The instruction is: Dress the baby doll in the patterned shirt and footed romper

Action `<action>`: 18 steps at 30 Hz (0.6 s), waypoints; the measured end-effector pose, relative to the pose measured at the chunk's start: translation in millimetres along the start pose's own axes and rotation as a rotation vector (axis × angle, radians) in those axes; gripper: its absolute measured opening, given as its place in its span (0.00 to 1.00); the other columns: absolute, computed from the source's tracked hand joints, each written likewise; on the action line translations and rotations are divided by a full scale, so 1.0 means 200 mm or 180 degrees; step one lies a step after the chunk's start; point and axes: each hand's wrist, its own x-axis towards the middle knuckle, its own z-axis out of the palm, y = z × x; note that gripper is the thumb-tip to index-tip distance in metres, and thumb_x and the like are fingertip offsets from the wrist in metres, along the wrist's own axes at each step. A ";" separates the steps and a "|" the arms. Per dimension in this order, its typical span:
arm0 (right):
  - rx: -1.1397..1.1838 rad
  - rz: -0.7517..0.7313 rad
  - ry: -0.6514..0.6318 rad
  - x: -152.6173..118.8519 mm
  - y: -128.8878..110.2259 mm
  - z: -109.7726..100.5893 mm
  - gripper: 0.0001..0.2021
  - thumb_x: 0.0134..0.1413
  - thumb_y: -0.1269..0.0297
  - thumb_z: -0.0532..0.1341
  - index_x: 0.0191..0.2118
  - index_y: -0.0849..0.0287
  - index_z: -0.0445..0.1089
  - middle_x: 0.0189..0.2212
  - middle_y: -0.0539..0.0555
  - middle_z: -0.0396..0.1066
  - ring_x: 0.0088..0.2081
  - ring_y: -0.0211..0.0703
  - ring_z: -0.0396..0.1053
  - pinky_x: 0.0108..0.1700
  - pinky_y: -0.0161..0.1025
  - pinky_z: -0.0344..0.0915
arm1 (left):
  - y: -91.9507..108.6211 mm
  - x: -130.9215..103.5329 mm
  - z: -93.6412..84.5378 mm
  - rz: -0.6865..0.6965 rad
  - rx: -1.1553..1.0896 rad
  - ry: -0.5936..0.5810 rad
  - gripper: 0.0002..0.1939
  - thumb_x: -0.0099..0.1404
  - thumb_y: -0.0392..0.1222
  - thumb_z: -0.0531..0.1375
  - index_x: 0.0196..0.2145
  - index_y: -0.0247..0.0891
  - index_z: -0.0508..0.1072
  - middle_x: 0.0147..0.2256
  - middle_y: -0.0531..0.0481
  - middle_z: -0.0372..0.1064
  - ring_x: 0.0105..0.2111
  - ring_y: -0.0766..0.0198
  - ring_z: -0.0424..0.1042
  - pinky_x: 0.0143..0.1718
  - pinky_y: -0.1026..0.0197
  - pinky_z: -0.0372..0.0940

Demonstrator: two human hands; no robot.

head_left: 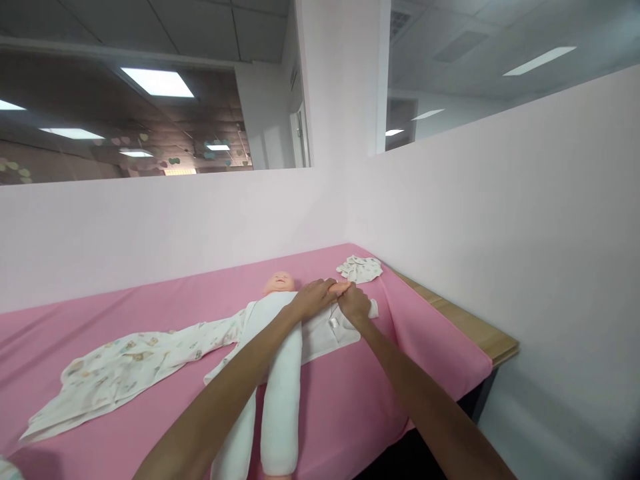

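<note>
Left hand [315,298] and right hand [355,304] hold what seems a doll's arm [340,289] over pink cloth [345,400]

White walls [500,233] with windows [150,127] meet behind a pink-covered table [350,407].

Left hand [316,297] and right hand [355,305] are both showing bare. Left forearm [235,373] and right forearm [415,390] are also running bare, out to the near edge. Both are looking slim and smooth, widening near, narrowing far toward the wrists [294,312].
</note>
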 end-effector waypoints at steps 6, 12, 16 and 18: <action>0.0738 0.0329 0.0162 0.04 0.10 -0.05 0.10 0.55 0.64 0.54 0.39 0.61 0.68 0.34 0.56 0.72 0.31 0.42 0.69 0.27 0.33 0.58 | -0.05 0.01 0.03 -0.0178 0.0266 -0.0308 0.22 0.71 0.54 0.45 0.49 0.39 0.67 0.47 0.41 0.72 0.45 0.52 0.72 0.43 0.56 0.63; 0.0785 0.0236 0.0251 -0.01 0.12 -0.11 0.06 0.49 0.69 0.53 0.32 0.59 0.66 0.28 0.52 0.69 0.29 0.41 0.64 0.28 0.35 0.53 | -0.04 0.00 0.08 -0.0196 0.0456 -0.0644 0.21 0.68 0.54 0.49 0.51 0.40 0.70 0.48 0.40 0.73 0.46 0.47 0.72 0.43 0.53 0.64; 0.0671 -0.0003 0.0369 -0.08 0.04 -0.13 0.06 0.50 0.66 0.54 0.35 0.56 0.66 0.32 0.53 0.70 0.35 0.46 0.66 0.33 0.37 0.53 | -0.04 0.01 0.09 -0.0168 0.0505 -0.0707 0.17 0.68 0.48 0.51 0.49 0.44 0.72 0.51 0.44 0.72 0.49 0.50 0.71 0.48 0.54 0.63; 0.0676 -0.0085 0.0370 -0.09 0.01 -0.13 0.06 0.51 0.66 0.54 0.35 0.56 0.66 0.32 0.53 0.70 0.35 0.47 0.66 0.34 0.38 0.53 | -0.05 0.01 0.08 -0.0144 0.0513 -0.0746 0.16 0.66 0.45 0.53 0.49 0.45 0.71 0.51 0.46 0.72 0.50 0.53 0.71 0.49 0.57 0.63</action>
